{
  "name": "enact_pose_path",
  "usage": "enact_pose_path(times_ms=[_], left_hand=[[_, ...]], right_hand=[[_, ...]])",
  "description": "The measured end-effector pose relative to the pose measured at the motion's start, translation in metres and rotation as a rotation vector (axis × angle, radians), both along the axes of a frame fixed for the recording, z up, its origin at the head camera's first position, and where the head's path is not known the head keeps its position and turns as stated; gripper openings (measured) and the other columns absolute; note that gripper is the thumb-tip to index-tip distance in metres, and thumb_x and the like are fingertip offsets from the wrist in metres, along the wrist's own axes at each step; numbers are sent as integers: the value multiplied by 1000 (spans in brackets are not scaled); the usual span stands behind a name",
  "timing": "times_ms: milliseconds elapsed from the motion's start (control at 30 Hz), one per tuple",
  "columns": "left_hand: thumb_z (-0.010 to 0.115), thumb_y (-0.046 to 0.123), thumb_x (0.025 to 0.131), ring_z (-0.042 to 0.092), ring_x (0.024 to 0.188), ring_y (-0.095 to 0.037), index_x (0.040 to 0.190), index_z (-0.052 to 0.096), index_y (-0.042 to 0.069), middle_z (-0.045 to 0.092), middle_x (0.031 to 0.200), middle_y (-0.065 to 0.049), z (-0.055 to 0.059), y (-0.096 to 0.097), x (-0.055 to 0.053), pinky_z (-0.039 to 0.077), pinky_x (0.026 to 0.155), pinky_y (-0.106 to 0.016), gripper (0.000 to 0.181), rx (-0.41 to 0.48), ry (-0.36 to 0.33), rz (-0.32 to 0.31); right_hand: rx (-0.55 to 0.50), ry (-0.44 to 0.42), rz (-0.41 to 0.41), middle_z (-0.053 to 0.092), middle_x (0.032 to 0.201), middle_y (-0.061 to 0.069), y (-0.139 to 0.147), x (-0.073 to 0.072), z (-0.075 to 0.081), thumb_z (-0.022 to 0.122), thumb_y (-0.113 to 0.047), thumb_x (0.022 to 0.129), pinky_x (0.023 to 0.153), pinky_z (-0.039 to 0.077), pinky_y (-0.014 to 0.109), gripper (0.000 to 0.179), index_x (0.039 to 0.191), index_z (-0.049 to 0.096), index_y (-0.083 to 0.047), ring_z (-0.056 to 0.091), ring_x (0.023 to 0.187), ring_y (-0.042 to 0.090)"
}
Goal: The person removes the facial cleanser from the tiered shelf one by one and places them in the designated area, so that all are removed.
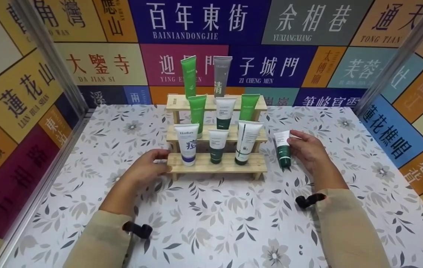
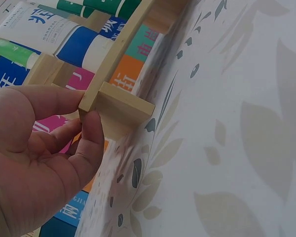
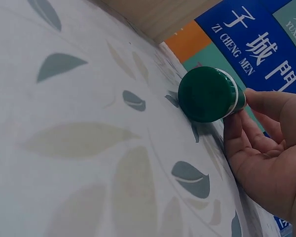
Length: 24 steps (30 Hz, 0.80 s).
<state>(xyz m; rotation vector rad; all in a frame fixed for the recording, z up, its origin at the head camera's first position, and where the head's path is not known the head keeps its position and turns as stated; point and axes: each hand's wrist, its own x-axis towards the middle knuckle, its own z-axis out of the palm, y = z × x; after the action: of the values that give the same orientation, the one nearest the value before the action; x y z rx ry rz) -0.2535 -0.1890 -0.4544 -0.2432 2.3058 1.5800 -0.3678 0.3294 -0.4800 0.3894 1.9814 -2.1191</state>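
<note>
Left of a three-step wooden display rack (image 1: 218, 168), my left hand (image 1: 150, 167) pinches the end of its lowest board between thumb and fingers; the left wrist view has this board end (image 2: 91, 96) close up. My right hand (image 1: 308, 150) holds a small white squeeze tube (image 1: 282, 146) with a dark green lower part, just right of the rack. The tube tilts with its cap down, close over the tablecloth. In the right wrist view its green cap (image 3: 204, 95) faces the camera and hides most of the tube behind it.
The rack's lowest step bears a white-and-blue tube (image 1: 188, 143), a small white-and-green tube (image 1: 217, 145) and a taller white tube (image 1: 247, 141). Green and white tubes stand on the middle step, a green tube (image 1: 189, 76) and a grey tube (image 1: 221, 76) on top. Printed panels (image 1: 185, 22) enclose the leaf-patterned table.
</note>
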Motion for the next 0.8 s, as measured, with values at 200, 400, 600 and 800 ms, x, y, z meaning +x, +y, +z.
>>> enact_pose_path(times_ms=[200,400,600,800], left_hand=[[72,9,93,56,142,-30,158,47,13,50,162,-9,0,1,0,48,119,-44,69,6,8,5],[72,9,93,55,143,-29,158,47,13,50,162,-8,0,-1,-1,47,120,-44,70,13,-3,10],[71,10,93,55,143,-29,158,48,14,50,162,-8,0,-2,-1,46,121,-45,69,-4,-5,8],[72,10,93,53,146,-31,157,49,14,51,162,-9,-1,-2,-2,42,125,-48,69,-17,8,-2]], right_hand=[[39,11,20,72,106,-8,-1,-1,-2,74,-12,100,87,58,19,69,163,45,-11,68,98,7],[53,28,13,74,103,-8,-3,0,-2,73,-11,101,86,59,19,67,162,45,-7,69,96,6],[73,26,-11,75,104,-7,-4,0,-2,72,-9,101,86,60,19,66,161,45,-5,70,95,6],[78,44,-33,76,100,-8,-3,1,-3,73,-5,99,82,61,19,65,159,47,-3,71,87,6]])
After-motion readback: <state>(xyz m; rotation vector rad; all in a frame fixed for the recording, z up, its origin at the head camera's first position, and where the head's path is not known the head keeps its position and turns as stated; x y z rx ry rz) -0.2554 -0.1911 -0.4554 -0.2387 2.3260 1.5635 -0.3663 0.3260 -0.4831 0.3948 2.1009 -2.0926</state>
